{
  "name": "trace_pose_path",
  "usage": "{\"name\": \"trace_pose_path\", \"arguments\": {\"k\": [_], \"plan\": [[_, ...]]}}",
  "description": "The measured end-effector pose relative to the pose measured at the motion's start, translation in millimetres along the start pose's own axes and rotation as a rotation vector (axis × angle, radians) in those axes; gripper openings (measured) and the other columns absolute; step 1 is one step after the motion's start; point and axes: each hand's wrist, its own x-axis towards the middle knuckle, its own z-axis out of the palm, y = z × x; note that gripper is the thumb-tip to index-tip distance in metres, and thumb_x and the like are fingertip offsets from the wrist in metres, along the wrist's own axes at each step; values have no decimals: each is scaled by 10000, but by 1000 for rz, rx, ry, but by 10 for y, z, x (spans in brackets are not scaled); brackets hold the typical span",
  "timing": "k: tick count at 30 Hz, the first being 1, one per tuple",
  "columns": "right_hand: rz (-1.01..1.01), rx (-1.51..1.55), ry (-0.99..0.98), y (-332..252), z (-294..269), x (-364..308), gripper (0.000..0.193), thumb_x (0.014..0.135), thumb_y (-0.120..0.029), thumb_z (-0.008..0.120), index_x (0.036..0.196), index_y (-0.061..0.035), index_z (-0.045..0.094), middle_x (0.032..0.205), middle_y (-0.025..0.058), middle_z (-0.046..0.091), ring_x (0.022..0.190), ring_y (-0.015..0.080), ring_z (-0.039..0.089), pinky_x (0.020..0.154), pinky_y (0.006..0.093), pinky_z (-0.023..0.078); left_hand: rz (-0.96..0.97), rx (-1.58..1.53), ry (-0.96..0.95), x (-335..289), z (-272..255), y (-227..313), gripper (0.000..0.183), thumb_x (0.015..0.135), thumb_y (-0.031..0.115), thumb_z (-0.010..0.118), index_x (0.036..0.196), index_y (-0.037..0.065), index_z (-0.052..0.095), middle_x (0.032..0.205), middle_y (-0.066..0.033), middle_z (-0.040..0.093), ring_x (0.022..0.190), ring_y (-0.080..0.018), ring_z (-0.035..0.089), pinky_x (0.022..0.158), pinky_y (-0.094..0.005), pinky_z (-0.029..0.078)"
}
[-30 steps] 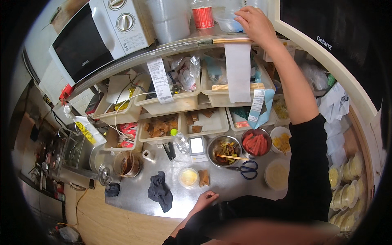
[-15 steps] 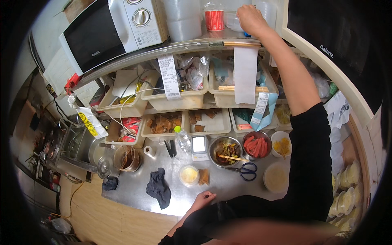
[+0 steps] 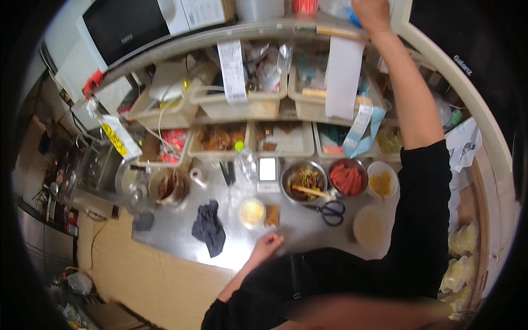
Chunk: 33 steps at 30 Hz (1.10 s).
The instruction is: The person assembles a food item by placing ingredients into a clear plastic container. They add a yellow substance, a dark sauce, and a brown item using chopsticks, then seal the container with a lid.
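My left hand [image 3: 266, 246] is at the near edge of the metal counter [image 3: 181, 223], fingers loosely curled in and nothing visible in them. Just beyond it are a round tub of pale yellow food [image 3: 252, 213] and a small brown packet [image 3: 271, 215]. My right arm reaches up to the top shelf, where my right hand [image 3: 374, 15] is cut by the upper edge of the picture. Its fingers look bent, and what they may hold is hidden. Beside them shows a small blue thing [image 3: 355, 18], next to a clear plastic container [image 3: 333, 7].
Behind the tub stand a scale [image 3: 268, 175], a bottle [image 3: 245, 162], a bowl with chopsticks [image 3: 304, 181], a bowl of red sausages [image 3: 348, 179] and blue-handled scissors [image 3: 333, 213]. A dark cloth [image 3: 209, 228] lies left. Bins [image 3: 242, 107] fill the shelves below the microwave [image 3: 126, 41].
The view has tilted down, so the shelf sits higher in the picture. My right hand has shifted right and nearer along the shelf. My left hand stays by the counter edge.
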Motion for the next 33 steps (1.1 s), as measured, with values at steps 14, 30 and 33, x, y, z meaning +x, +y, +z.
{"name": "trace_pose_path", "arguments": {"k": [14,30,33], "plan": [[96,1208,-687,-2788,-1730,-2806,156,816,-93,590,943,-53,671,1018,45,644,1046,207,592,1042,460,388,6,-1111,-135,140,-109,868,933,797,824,347,1428,137,347,1414,-195,437,1209,-344,496,967,-510,434],[500,261,-1228,-2374,-1990,-4116,544,703,-167,770,1192,-26,581,1228,140,544,1134,328,502,972,433,405,-73,-1120,-18,154,-139,435,528,952,500,440,1220,52,518,1064,-187,660,978,-359,641,845,-497,513],[509,232,-1276,-2313,-2009,-4321,539,689,-149,773,1178,-20,589,1178,126,564,1091,318,519,940,430,423,-44,-1109,-35,142,-137,384,529,961,484,420,1221,34,514,1071,-198,661,976,-363,644,833,-493,522]]}}
